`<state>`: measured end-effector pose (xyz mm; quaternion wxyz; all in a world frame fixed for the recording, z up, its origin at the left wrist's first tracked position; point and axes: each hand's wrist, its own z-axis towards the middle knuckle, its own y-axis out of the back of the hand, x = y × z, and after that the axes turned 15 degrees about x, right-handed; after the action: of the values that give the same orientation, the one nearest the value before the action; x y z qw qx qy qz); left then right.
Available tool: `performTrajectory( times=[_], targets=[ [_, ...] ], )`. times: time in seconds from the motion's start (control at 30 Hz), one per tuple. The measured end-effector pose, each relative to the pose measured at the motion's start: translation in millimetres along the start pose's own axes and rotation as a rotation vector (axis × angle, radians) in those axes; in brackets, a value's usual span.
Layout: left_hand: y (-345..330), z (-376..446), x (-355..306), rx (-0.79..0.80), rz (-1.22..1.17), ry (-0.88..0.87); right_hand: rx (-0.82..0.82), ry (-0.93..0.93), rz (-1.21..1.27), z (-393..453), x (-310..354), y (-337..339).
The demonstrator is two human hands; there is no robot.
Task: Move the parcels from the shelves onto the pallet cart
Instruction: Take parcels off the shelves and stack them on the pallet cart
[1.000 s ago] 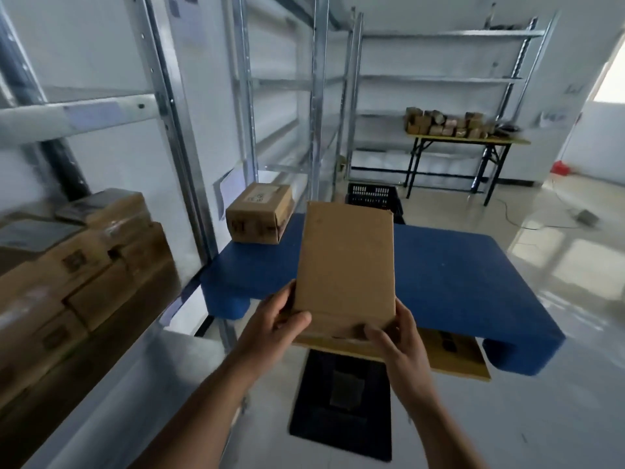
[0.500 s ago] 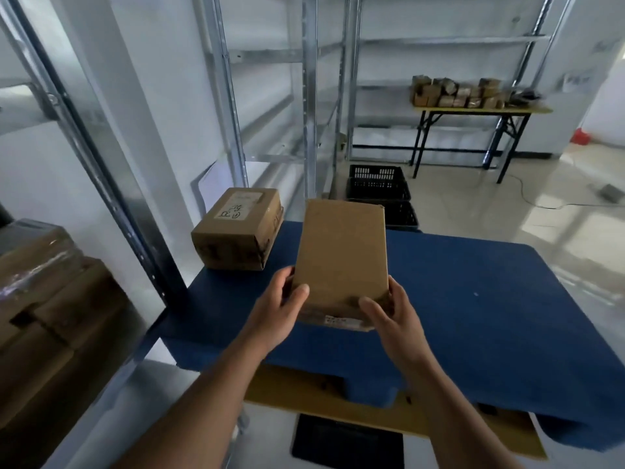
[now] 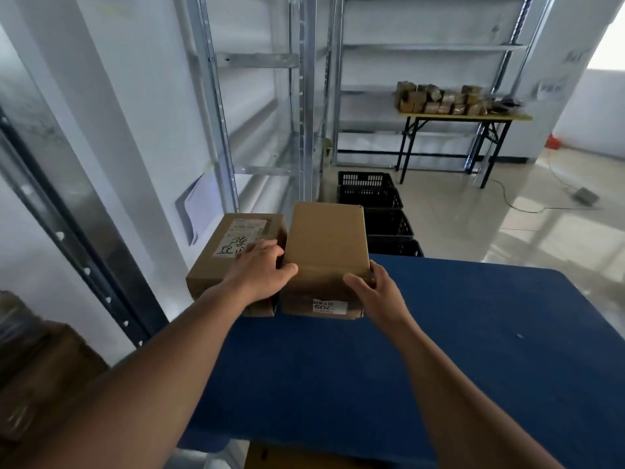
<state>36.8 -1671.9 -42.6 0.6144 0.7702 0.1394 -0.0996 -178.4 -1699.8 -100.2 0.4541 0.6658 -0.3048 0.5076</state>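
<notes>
Together, both hands grip a plain parcel [image 3: 327,252] on the blue pallet cart [image 3: 439,333].
Left hand [image 3: 258,275] and right hand [image 3: 375,292] clasp its sides; a labelled parcel [image 3: 233,252] sits just beside, metal shelves [image 3: 263,96] behind.

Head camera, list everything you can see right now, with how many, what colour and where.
Plain parcel: one, brown, on the cart's far left, gripped by both hands.
Labelled parcel: one, brown, on the cart just left of the plain parcel.
Cart: one, blue deck, centre foreground.
Crates: a few, black, on the floor behind the cart.
Shelving: silver metal, left and back wall.
Table: one, yellow top, black legs, far back.
Small parcels: a pile, brown, on the table.
Shelf parcels: blurred, brown, lower left; count unclear.
Left hand: on the plain parcel's left side.
Right hand: on its right side.
</notes>
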Motion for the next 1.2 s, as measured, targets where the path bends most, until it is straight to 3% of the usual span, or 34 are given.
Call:
performTrajectory(
  times=[0.47,1.2],
  targets=[
    [-14.2,21.8,24.4,0.109,0.051,0.037,0.056,-0.130,-0.090,28.3,-15.6,-9.5],
    [-10.2,14.1,24.7,0.067,-0.087,0.027,0.121,-0.198,-0.247,31.7,-3.5,-2.9]
  ],
)
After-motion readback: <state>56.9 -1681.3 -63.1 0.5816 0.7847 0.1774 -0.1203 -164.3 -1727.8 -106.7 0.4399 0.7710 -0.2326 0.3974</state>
